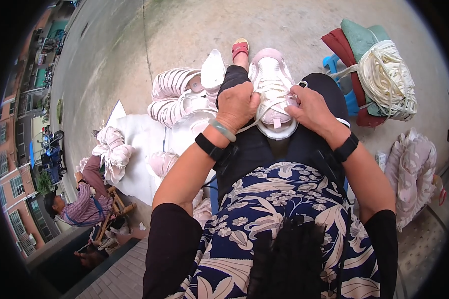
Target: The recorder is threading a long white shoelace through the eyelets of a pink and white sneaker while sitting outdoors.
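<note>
A white and pale pink sneaker rests across my lap between my knees, its heel end toward me. White shoelace is threaded in crossing rows over its tongue. My left hand is closed at the shoe's left side, with lace running out from under it. On the right side, my right hand pinches the lace between thumb and forefinger near the eyelets. Part of what the left fingers hold is hidden behind the hand.
Nested pink and white shoes lie left on a white sheet. At right, a hank of cream laces sits on red and green cloth over a blue stool. Pinkish bundles stand below it. Another person sits at far left.
</note>
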A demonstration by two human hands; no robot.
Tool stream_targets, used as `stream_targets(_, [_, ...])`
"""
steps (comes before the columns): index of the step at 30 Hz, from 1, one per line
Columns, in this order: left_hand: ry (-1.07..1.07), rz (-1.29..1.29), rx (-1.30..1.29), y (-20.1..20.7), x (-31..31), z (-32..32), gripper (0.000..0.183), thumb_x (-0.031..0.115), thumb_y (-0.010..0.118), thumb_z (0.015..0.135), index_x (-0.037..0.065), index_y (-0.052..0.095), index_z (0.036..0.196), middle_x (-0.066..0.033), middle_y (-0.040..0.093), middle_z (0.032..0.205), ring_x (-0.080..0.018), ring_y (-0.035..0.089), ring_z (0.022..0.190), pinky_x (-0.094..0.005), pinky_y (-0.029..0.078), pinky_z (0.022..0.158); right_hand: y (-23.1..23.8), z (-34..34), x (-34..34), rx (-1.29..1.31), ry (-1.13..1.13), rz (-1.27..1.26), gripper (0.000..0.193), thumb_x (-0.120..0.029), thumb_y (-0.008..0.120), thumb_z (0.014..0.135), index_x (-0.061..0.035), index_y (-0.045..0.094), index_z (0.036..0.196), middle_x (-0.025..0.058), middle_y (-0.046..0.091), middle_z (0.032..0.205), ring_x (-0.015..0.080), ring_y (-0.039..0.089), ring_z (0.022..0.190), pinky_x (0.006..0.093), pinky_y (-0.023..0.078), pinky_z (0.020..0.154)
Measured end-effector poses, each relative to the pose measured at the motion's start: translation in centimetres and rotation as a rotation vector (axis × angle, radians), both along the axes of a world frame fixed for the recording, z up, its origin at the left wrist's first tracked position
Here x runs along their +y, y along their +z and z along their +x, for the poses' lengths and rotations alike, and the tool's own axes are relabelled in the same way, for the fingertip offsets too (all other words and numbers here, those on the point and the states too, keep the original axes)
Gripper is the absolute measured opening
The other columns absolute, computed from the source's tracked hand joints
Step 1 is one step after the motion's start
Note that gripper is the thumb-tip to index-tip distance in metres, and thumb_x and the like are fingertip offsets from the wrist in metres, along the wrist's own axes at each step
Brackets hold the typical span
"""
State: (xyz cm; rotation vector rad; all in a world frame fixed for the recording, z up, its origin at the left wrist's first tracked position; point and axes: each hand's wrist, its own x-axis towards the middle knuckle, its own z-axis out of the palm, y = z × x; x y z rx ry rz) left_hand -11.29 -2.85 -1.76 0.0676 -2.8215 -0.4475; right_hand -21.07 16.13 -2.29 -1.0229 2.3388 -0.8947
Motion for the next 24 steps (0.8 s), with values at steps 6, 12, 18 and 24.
stream_targets(6, [0.284, 0.376, -0.062, -1.6, 1.2, 0.7, 0.019, 0.018, 0.055, 0.076, 0.002, 0.057, 0.066, -0.0193, 0.058, 0.062, -0.0382, 0.058, 0.061, -0.0427, 0.047, 0.057, -0.5, -0.1, 0.1, 0.001, -0.021, -0.012, 0.041, -0.024, 0.065, 0.069, 0.0018, 0.056, 0.1, 0.0173, 0.058, 0.076, 0.0301, 0.057, 0.07, 0.0381, 0.046, 0.066])
stream_targets(12, [0.525, 1.046, -0.165, -1.8, -0.1, -0.1, 0.021, 0.013, 0.051, 0.08, -0.001, 0.054, 0.065, -0.0077, 0.053, 0.053, -0.0152, 0.048, 0.04, -0.0297, 0.04, 0.04, 0.0, 0.3, 0.2, -0.062, -0.052, -0.012, 0.037, -0.022, 0.065, 0.071, 0.0033, 0.056, 0.097, 0.0254, 0.06, 0.086, 0.04, 0.058, 0.085, 0.0439, 0.046, 0.077])
stream_targets(18, [0.339, 0.516, -0.094, -0.5, 0.5, 0.1, 0.027, 0.024, 0.059, 0.077, 0.001, 0.055, 0.061, -0.0195, 0.057, 0.056, -0.0356, 0.058, 0.057, -0.0443, 0.045, 0.056, -0.8, 0.6, 0.6, -0.016, -0.084, -0.033, 0.048, -0.02, 0.068, 0.069, 0.0031, 0.054, 0.108, 0.0192, 0.058, 0.083, 0.032, 0.057, 0.078, 0.0388, 0.046, 0.071])
stream_targets(24, [0.061, 0.075, -0.047, 0.4, 2.6, 4.2, 0.034, 0.032, 0.071, 0.072, 0.004, 0.053, 0.068, -0.012, 0.052, 0.065, -0.0296, 0.054, 0.063, -0.0375, 0.042, 0.055, -0.9, 0.6, 0.5, -0.031, -0.121, -0.092, 0.057, -0.019, 0.07, 0.067, 0.0035, 0.053, 0.116, 0.0104, 0.055, 0.078, 0.0209, 0.055, 0.069, 0.0315, 0.046, 0.066])
